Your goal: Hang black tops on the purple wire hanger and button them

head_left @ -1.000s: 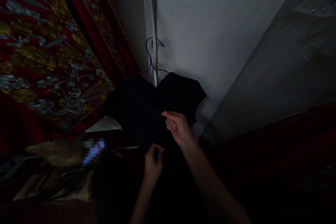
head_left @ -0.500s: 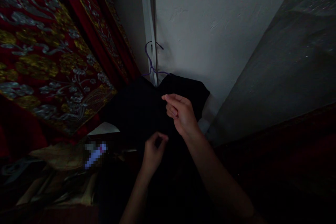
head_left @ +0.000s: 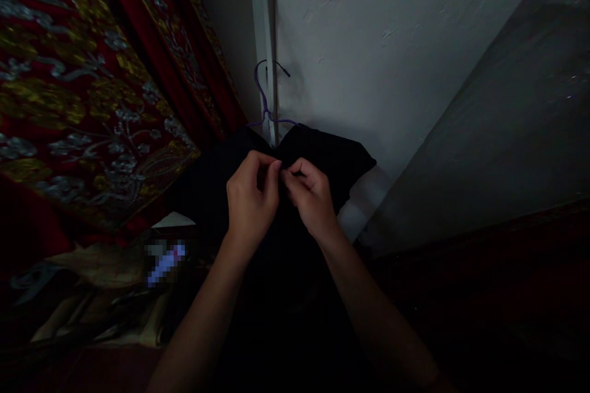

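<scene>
A dark short-sleeved shirt (head_left: 332, 150) hangs on a thin purple wire hanger (head_left: 266, 104). Just below its neckline, the fingertips of both my hands meet at the front of the cloth. My left hand (head_left: 252, 196) is closed, thumb against index finger, pinching the shirt front. From the other side, my right hand (head_left: 311, 193) pinches there too, its fingers curled. Any button or small thing between the fingertips is lost in the dark.
The hanger's hook goes round a pale vertical post (head_left: 263, 18) by a white wall (head_left: 369, 31). Red cloth (head_left: 69, 92) with gold and silver embroidery hangs at left. Clutter (head_left: 101, 270) lies below it. A greyish sheet (head_left: 498, 135) leans at right.
My left hand has risen from lower on the shirt to the neckline, beside my right hand. The right hand has shifted slightly and stays pinched.
</scene>
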Demonstrator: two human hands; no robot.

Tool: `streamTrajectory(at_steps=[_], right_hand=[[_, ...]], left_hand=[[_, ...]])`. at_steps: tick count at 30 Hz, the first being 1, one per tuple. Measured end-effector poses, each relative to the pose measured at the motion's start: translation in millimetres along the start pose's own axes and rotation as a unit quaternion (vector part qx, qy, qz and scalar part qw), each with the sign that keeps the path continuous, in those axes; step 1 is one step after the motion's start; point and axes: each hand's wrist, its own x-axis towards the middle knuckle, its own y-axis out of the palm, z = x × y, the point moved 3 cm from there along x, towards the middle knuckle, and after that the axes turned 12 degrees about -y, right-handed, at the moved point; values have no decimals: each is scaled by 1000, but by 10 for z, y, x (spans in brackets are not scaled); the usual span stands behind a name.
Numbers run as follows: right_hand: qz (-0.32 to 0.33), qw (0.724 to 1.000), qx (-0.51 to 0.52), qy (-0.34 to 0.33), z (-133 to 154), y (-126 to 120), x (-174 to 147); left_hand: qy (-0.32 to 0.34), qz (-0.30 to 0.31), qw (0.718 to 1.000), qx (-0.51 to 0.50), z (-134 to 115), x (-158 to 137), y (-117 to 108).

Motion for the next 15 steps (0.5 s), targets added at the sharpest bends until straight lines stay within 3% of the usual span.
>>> streamTrajectory(at_steps=[5, 11, 15], right_hand=[[-14, 1000, -25, 1, -124, -50, -3], [20, 999, -15, -46, 173, -45, 59], [26, 998, -36, -41, 120, -34, 117]], left_hand=[[33, -16, 999, 1, -43, 27, -49], [71, 99, 992, 28, 23, 144, -93], [79, 93, 992, 23, 58, 150, -110]])
